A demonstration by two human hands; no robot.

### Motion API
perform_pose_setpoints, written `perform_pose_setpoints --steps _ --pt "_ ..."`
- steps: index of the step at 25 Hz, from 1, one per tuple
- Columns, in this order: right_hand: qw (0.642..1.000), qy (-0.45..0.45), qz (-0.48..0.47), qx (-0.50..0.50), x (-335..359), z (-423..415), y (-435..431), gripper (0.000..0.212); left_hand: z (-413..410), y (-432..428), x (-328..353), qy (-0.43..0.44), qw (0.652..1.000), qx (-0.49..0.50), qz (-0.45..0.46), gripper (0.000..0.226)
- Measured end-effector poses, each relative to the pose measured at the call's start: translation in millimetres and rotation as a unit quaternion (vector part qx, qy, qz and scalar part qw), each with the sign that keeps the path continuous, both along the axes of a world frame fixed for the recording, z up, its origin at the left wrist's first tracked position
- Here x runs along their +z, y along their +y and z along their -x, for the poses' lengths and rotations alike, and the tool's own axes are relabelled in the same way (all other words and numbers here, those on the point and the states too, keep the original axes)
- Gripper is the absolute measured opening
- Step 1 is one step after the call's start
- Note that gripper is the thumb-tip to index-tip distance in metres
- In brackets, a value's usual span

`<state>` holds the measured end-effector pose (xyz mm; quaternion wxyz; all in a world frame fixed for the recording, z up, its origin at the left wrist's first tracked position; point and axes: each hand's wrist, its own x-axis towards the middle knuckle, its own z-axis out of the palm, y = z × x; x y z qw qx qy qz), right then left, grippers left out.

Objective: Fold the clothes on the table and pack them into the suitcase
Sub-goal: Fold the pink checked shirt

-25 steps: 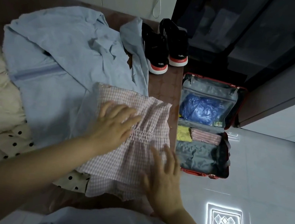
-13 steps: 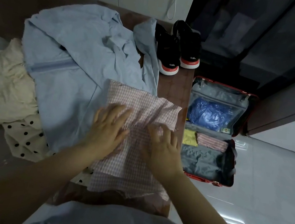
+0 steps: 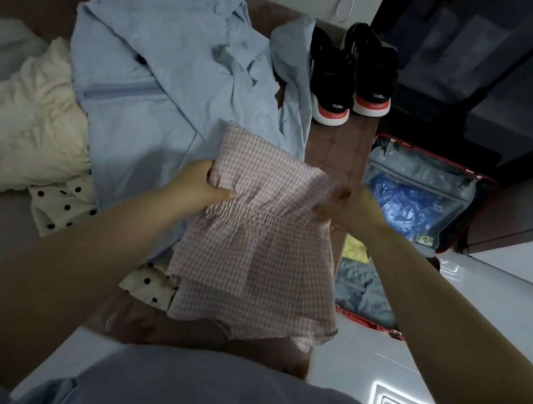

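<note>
The pink gingham garment [image 3: 263, 235] lies folded at the table [image 3: 334, 149] edge, spanning between both hands. The left hand [image 3: 200, 185] pinches its nine-o'clock edge; the blurred right hand [image 3: 353, 207] grips its three-o'clock edge. The open suitcase [image 3: 433, 177] sits at three o'clock on the floor.

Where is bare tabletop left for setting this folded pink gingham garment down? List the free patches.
Bare brown table runs as a strip between the light blue jacket and the open red suitcase, below the black sneakers. Another patch lies at the left near edge, below the polka-dot cloth. The centre is crowded with the jacket and cream garment.
</note>
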<state>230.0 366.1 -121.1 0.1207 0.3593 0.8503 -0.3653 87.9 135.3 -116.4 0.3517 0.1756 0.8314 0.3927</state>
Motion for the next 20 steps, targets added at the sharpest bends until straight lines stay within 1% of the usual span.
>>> perform_pose_setpoints --steps 1,2,3,4,5,6,8,9,11,12,13,14,15,16,17,18,19,20 --pt "0.999 0.003 -0.033 0.001 -3 8 1 0.086 0 1 5 0.008 1.0 0.007 -0.021 0.053" --pt "0.999 0.0 -0.028 0.021 -5 16 2 0.104 1 1 9 0.02 0.999 0.007 -0.035 0.053" --pt "0.999 -0.014 0.002 0.047 -7 24 4 0.115 1 1 13 0.034 0.998 0.001 -0.045 0.053" --pt "0.997 -0.031 0.03 0.069 -10 30 6 0.12 1 0 16 0.047 0.998 -0.004 -0.051 0.052" --pt "0.995 -0.047 0.035 0.086 -17 34 7 0.121 2 -2 18 0.058 0.997 -0.008 -0.056 0.052" --pt "0.993 -0.059 0.017 0.099 -22 36 8 0.12 2 -5 19 0.067 0.996 -0.012 -0.059 0.051" --pt "0.988 -0.085 0.007 0.127 -27 38 9 0.115 3 -11 20 0.062 0.996 -0.022 -0.064 0.054" --pt "0.985 -0.101 0.016 0.14 -26 41 10 0.106 4 -15 20 0.042 0.996 -0.028 -0.068 0.06" --pt "0.98 -0.11 0.03 0.161 -16 45 10 0.078 7 -22 17 -0.008 0.997 -0.06 -0.046 0.078" --pt "0.982 -0.092 0.018 0.164 -8 45 8 0.066 8 -25 15 -0.018 0.996 -0.091 -0.013 0.084" --pt "0.987 -0.051 0.006 0.155 -2 43 4 0.059 7 -28 13 -0.013 0.993 -0.118 0.022 0.081" --pt "0.992 0.004 0.014 0.123 1 39 1 0.056 5 -32 9 0.002 0.991 -0.127 0.046 0.073" --pt "0.994 0.068 0.072 0.055 -1 31 0 0.056 3 -35 3 0.02 0.992 -0.111 0.051 0.064" --pt "0.977 0.119 0.172 -0.028 -2 21 -6 0.06 1 -38 -1 0.027 0.996 -0.079 0.037 0.057" --pt "0.946 0.142 0.278 -0.087 -4 8 -13 0.066 -1 -41 -5 0.026 0.998 -0.047 0.021 0.055" --pt "0.918 0.128 0.357 -0.113 -10 -3 -20 0.072 -3 -44 -7 0.02 0.999 -0.025 0.006 0.057" --pt "0.909 0.096 0.392 -0.1 -17 -11 -27 0.075 -4 -44 -9 0.02 1.0 -0.012 -0.001 0.06" --pt "0.912 0.079 0.395 -0.073 -20 -18 -35 0.077 -5 -43 -9 0.024 1.0 -0.006 -0.003 0.062"
